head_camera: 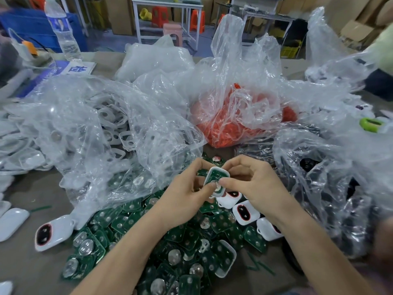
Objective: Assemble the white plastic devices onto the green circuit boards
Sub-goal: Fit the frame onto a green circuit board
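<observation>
Both my hands hold one white plastic shell (217,181) with a green circuit board lying inside it, above the heap. My left hand (187,194) grips its left edge, thumb on the lower part. My right hand (253,184) pinches its right side, thumb pressing beside the left thumb. A large pile of loose green circuit boards (174,248) with round metal discs covers the table below my arms. Finished white devices with red-ringed windows lie at the left (53,233) and under my right wrist (244,211).
Clear plastic bags crowd the table: one of white shells (102,128) at left, one of red parts (240,122) in the middle, one of dark parts (323,177) at right. A water bottle (63,33) stands far left. A green ring (371,124) lies far right.
</observation>
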`<control>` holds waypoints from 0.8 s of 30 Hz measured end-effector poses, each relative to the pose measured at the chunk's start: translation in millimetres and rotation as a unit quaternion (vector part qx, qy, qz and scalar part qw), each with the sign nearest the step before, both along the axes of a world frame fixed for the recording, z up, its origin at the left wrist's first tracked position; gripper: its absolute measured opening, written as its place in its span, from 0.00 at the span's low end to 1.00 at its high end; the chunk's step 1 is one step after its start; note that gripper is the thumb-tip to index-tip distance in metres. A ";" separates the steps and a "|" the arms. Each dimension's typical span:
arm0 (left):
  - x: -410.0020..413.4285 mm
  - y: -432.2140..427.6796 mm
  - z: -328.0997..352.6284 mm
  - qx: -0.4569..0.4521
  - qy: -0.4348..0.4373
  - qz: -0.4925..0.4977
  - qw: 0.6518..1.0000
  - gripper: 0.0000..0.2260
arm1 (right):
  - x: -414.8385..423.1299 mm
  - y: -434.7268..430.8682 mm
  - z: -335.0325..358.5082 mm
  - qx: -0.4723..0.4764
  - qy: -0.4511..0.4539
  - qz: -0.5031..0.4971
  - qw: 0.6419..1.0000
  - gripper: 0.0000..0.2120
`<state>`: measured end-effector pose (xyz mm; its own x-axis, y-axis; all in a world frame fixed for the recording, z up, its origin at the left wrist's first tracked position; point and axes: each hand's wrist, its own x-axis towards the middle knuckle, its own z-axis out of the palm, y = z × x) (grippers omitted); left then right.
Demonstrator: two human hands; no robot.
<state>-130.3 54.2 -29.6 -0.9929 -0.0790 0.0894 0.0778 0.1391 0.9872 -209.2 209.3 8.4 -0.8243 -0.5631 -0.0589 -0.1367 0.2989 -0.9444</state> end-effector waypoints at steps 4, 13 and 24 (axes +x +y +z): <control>-1.4 6.7 -5.2 -0.060 0.010 0.069 0.996 0.07 | 2.4 -5.6 -4.8 0.006 0.029 -0.030 0.999 0.08; -6.1 8.4 -12.2 -0.087 0.001 0.101 0.991 0.06 | 2.4 -11.8 -7.9 0.061 0.077 -0.044 0.994 0.09; -8.7 2.2 -14.1 0.012 -0.050 0.083 0.995 0.04 | -6.2 -21.9 14.1 0.168 0.100 0.012 0.981 0.07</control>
<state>-139.0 56.5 -43.7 -0.9697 -0.2440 -0.0134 -0.0435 0.1182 0.9920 -215.4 187.4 22.4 -0.8248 -0.5593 -0.0833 -0.3198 0.5828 -0.7471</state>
